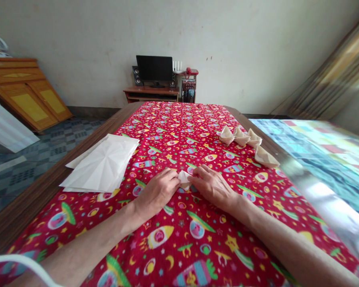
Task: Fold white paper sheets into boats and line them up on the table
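Red rocket-print tablecloth over wooden table. Your left hand and right hand pinch opposite sides of small folded paper, midway between side edges; likely unfinished. Four paper boats near right edge look done. Creased paper sheets, left edge: flat, seemingly unshaped.

Both the left hand and right hand grip a small folded paper over the red patterned cloth, between creased sheets and four paper boats.
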A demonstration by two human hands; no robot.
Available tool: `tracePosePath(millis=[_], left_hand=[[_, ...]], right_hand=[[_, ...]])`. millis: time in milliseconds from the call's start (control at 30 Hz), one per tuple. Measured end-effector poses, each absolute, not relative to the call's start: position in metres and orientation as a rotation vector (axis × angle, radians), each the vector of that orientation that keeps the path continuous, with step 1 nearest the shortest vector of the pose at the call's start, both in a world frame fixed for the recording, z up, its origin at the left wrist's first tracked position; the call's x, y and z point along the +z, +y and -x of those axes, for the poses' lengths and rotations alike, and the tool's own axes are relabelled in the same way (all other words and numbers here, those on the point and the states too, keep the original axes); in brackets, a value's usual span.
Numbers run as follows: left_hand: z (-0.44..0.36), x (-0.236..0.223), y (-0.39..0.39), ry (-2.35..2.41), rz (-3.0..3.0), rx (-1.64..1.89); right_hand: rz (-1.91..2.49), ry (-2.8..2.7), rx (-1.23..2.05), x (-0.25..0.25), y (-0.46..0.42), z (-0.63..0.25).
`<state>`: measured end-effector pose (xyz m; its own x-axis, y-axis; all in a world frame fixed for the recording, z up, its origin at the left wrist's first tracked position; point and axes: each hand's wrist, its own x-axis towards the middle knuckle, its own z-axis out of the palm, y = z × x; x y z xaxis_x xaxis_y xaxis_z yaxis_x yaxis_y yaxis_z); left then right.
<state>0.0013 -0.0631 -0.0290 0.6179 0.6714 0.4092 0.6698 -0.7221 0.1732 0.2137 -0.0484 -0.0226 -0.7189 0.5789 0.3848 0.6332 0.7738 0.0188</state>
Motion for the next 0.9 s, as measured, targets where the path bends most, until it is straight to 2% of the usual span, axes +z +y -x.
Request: tracePosePath(millis=[167, 267, 667, 900], left_hand=[[-0.003, -0.034, -0.061, 1.327, -2.603, 0.892], [-0.002, -0.038, -0.056, 1.385, -2.532, 0.902], [-0.009, -0.033, -0.053, 1.653, -2.591, 0.714], [-0.001, -0.025, -0.054, 1.59, -2.546, 0.665]], right_hand=[[0.922, -2.324, 0.328, -0.034, -0.038, -0.215], [1.049, -2.234, 0.488, -0.033, -0.037, -0.213], [1.237, -2.331, 0.146, -0.036, -0.035, -0.204], [1.311, -2.448, 0.225, -0.019, -0.036, -0.204]])
